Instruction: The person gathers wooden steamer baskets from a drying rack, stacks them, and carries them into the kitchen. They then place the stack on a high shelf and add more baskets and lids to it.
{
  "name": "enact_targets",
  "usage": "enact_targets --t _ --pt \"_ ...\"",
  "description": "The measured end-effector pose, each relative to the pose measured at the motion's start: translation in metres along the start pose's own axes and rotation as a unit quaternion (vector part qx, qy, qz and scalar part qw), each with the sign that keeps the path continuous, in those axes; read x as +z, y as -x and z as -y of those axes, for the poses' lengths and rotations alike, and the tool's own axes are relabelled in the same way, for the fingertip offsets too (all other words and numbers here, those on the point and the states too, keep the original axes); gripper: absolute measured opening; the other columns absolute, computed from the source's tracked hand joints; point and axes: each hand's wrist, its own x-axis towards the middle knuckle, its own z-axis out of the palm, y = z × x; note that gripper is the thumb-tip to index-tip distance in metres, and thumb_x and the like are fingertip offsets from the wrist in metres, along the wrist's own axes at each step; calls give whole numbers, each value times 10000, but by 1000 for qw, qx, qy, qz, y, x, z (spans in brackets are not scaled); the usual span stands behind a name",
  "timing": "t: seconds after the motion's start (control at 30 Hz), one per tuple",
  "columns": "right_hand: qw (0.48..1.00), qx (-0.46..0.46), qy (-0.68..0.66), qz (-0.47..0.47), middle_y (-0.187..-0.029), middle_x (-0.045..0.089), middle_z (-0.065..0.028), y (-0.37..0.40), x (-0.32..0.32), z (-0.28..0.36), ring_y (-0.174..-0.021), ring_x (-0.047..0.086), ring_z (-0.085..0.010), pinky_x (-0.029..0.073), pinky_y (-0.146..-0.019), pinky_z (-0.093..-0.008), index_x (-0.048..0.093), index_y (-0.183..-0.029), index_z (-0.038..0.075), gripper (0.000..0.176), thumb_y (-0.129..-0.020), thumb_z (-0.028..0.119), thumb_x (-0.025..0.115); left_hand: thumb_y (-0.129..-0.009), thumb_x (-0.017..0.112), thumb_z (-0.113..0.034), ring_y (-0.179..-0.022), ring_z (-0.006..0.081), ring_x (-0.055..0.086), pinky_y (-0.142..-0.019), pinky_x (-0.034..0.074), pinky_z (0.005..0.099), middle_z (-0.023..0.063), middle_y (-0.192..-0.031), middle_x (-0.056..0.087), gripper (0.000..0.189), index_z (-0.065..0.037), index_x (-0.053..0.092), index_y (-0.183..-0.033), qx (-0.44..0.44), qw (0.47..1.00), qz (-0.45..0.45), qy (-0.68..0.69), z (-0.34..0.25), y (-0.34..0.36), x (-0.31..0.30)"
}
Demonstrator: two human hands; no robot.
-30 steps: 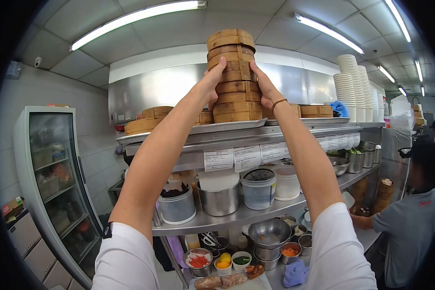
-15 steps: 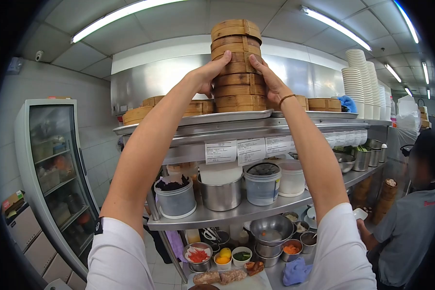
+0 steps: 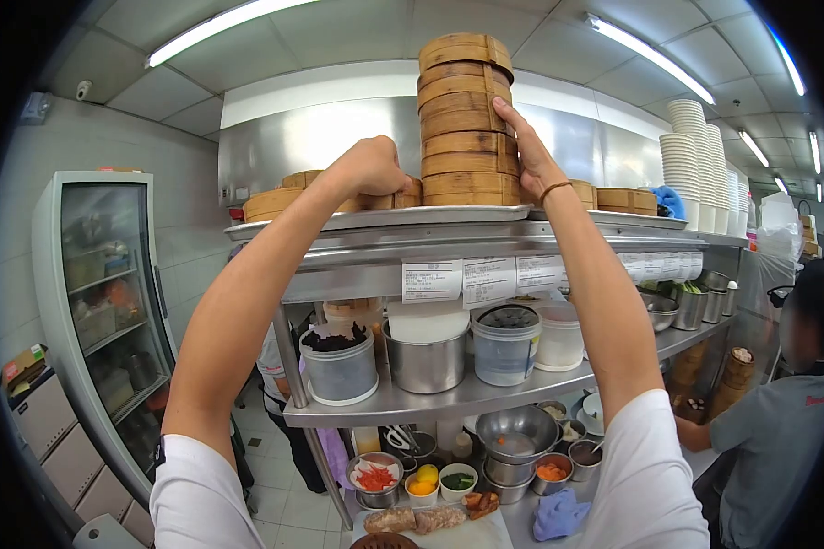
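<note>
A tall stack of round bamboo steamers [image 3: 467,137] stands on a metal tray [image 3: 449,218] on the top shelf. My right hand [image 3: 533,154] holds the stack's right side, thumb on the front and the other fingers mostly hidden behind it. To the left of the stack, my left hand [image 3: 374,166] is closed, its fingers bent down at a low bamboo steamer [image 3: 410,194]. My wrist and forearm cover part of that steamer, so the grip shows only in part.
More bamboo steamers [image 3: 270,203] sit on the left, others [image 3: 627,200] on the right. Paper cups [image 3: 682,169] rise in stacks beyond. Order slips [image 3: 431,282] hang under the shelf, above tubs [image 3: 339,366] and a steel pot [image 3: 426,357]. A co-worker [image 3: 778,430] stands at right.
My left hand has left the stack's left side and dropped to the low steamer beside it. My right hand stays on the stack. The view has shifted slightly.
</note>
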Motion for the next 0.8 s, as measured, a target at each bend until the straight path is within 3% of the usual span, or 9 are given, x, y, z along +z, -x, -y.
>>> enact_targets --t 0.13,0.23,0.3,0.33,0.4,0.47,0.53,0.57,0.8 --pt "1000 14 6 -14 -1355 441 -202 4 2 4 -1261 464 -296 417 -1042 -401 332 -1418 19 893 -796 577 647 -779 731 -223 -829 282 666 -762 512 360 185 -872 704 235 5 694 -825 9 999 -37 22 4 3 8" --pt "1000 -7 3 -3 -1370 430 -209 11 8 8 -1274 452 -306 410 -1047 -413 333 -1427 31 885 -804 583 631 -813 683 -214 -887 303 660 -806 509 373 176 -883 700 256 0 681 -954 9 998 -53 15 6 0 10" --pt "1000 10 5 -1 -1392 403 -217 16 10 11 -1290 431 -320 396 -1058 -420 307 -1442 36 895 -808 577 632 -827 666 -258 -957 311 644 -860 498 382 175 -955 686 403 -20 609 -1147 55 973 -226 -9 8 -11 12" --pt "1000 28 6 1 -1415 377 -225 17 10 12 -1306 409 -334 382 -1070 -427 282 -1457 41 906 -811 571 632 -840 656 -363 -998 332 625 -916 475 398 193 -1053 650 639 -81 441 -1372 98 966 -239 23 16 -32 9" --pt "1000 7 26 6 -1433 351 -235 8 3 8 -1328 380 -340 362 -1078 -442 229 -1480 48 932 -818 569 628 -868 589 -488 -1198 393 528 -1003 432 448 286 -1296 509 787 -122 274 -1488 70 968 -227 77 -6 -44 -14" --pt "999 -14 45 10 -1451 325 -246 1 1 12 -1349 352 -345 342 -1087 -458 176 -1504 55 961 -825 567 624 -874 561 -538 -1223 407 505 -1019 421 453 294 -1331 471 820 -154 216 -1510 81 969 -195 127 -16 -68 -21" --pt "989 -68 105 -81 -1468 286 -268 -4 2 14 -1383 291 -362 310 -1091 -494 80 -1529 77 1012 -831 582 612 -880 533 -589 -1247 420 483 -1034 409 457 303 -1365 433 853 -185 159 -1532 89 968 -157 177 -25 -82 -20" --pt "989 -79 119 -26 -1556 197 -186 -13 -5 18 -1384 262 -401 333 -1008 -587 6 -1542 168 1045 -818 658 579 -879 522 -607 -1265 413 470 -1043 402 453 317 -1369 420 866 -177 152 -1534 85 969 -155 170 -29 -85 -20" --pt "982 -74 174 1 -1557 218 -169 -32 -5 19 -1412 250 -333 311 -1065 -522 84 -1547 156 942 -869 629 536 -884 518 -607 -1278 404 460 -1049 400 441 315 -1357 433 897 -77 170 -1519 59 967 -172 180 -31 -84 -15"
